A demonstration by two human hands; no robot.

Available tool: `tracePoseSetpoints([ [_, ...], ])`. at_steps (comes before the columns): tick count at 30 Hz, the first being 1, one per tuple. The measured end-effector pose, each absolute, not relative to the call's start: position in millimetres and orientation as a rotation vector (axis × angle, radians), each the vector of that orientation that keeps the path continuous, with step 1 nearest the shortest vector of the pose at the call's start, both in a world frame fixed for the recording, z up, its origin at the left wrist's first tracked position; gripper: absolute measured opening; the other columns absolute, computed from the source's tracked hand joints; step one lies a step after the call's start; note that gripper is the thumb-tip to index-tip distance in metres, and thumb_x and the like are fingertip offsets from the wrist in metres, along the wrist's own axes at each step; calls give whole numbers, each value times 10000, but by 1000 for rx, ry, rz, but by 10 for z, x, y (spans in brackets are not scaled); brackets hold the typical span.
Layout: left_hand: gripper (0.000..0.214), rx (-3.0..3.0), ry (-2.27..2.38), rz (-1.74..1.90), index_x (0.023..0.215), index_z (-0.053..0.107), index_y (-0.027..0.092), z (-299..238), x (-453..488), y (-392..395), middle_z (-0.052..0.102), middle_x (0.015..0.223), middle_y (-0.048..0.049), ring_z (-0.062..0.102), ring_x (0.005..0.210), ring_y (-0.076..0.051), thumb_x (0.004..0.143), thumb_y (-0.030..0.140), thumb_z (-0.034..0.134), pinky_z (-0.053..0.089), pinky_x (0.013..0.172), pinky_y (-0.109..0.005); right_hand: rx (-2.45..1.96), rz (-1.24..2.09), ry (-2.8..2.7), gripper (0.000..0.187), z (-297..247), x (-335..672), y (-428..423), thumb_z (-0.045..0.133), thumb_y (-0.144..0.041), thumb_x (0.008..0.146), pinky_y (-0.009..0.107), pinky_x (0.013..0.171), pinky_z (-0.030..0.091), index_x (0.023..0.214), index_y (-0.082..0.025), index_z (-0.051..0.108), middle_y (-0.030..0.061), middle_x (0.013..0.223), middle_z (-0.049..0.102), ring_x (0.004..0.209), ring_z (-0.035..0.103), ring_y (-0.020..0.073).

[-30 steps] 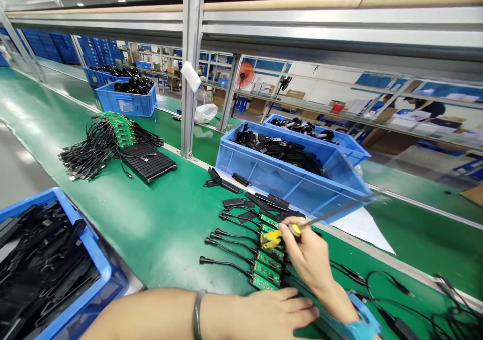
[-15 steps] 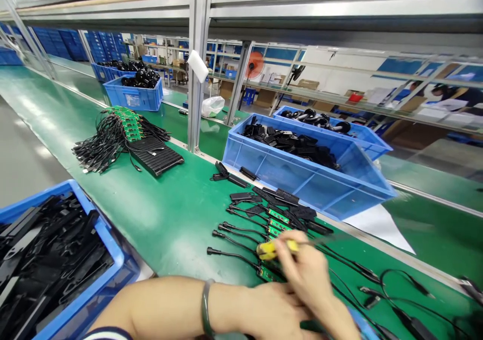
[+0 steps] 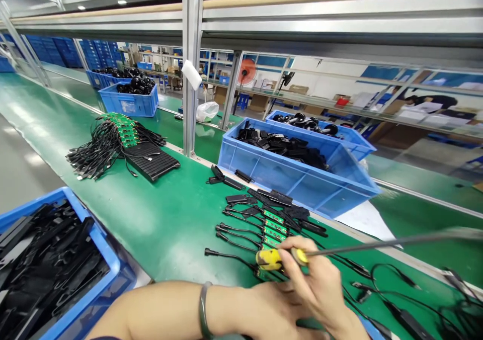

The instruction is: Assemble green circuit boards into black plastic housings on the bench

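My right hand (image 3: 319, 284) is closed around the yellow-and-black handle of a screwdriver (image 3: 268, 259). Its long metal shaft points to the right, blurred toward the end. My left hand (image 3: 271, 307), below a dark bangle (image 3: 204, 310) on the wrist, reaches in beneath the right hand; its fingers are mostly hidden, and I cannot see what they hold. Just beyond the hands lies a row of small green circuit boards (image 3: 274, 225) with short black cables (image 3: 230, 256) running out to the left. Black plastic casing pieces (image 3: 277, 197) are strewn behind the boards.
A blue bin of black parts (image 3: 113, 264) stands at lower left. Behind the boards is a larger blue bin (image 3: 264, 164) with black pieces. A bundle of wired boards (image 3: 128, 131) lies farther left beside a ribbed black tray (image 3: 154, 164). Loose cables (image 3: 400, 305) lie at right.
The view has shifted slightly. The screwdriver shaft now stretches clearly to the right edge, where before it was a faint blur. Both hands stay close together in about the same place.
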State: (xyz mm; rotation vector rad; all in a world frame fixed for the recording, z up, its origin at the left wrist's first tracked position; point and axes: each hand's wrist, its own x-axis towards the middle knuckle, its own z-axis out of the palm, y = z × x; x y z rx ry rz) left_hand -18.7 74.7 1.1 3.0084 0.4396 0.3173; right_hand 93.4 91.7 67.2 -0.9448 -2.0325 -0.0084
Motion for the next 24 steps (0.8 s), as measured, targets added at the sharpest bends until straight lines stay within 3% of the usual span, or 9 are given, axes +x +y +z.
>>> tracePoseSetpoints([
  [3,529,3121,280,328,1383,529,172,40,-222,742,521,1420,-144,436,1360,-288,924,430,486,341,1124,-391,-1041,-95,-1825,154,844,1149,892,528,-366,947,261,502,540,925,-230,597,33,755,674,560,657,157],
  [6,621,3149,263,307,1421,471,140,18,-241,736,489,1428,-199,444,1353,-311,889,455,541,289,1151,-429,-1100,-38,-1705,147,927,1333,873,569,-371,926,251,420,522,926,-227,593,30,744,682,450,606,134],
  [11,668,3129,259,323,1417,457,138,-40,-243,744,460,1446,-211,412,1374,-321,854,470,594,240,1174,-437,-1062,131,-1674,83,840,1310,837,545,-318,943,237,443,540,958,-239,565,19,752,685,533,650,148],
  [16,675,3087,272,344,1458,391,152,56,-273,777,380,1521,-179,318,1429,-310,889,466,574,227,1181,-438,-1053,-104,-1905,116,713,1152,917,479,-319,974,239,533,530,940,-232,547,12,738,673,571,662,145],
  [20,878,2952,489,410,1534,236,148,159,-333,800,258,1581,-199,262,1440,-380,870,644,526,227,1170,-503,-1158,-178,-1946,186,645,1180,1023,389,-356,1008,231,553,516,944,-229,510,2,735,655,574,654,137],
  [24,942,2813,640,372,1541,216,143,98,-370,835,262,1569,-235,244,1447,-398,850,737,451,200,1171,-530,-1405,-259,-1955,208,643,1483,1254,351,-342,1013,254,645,528,1025,-206,508,31,831,674,677,671,156],
])
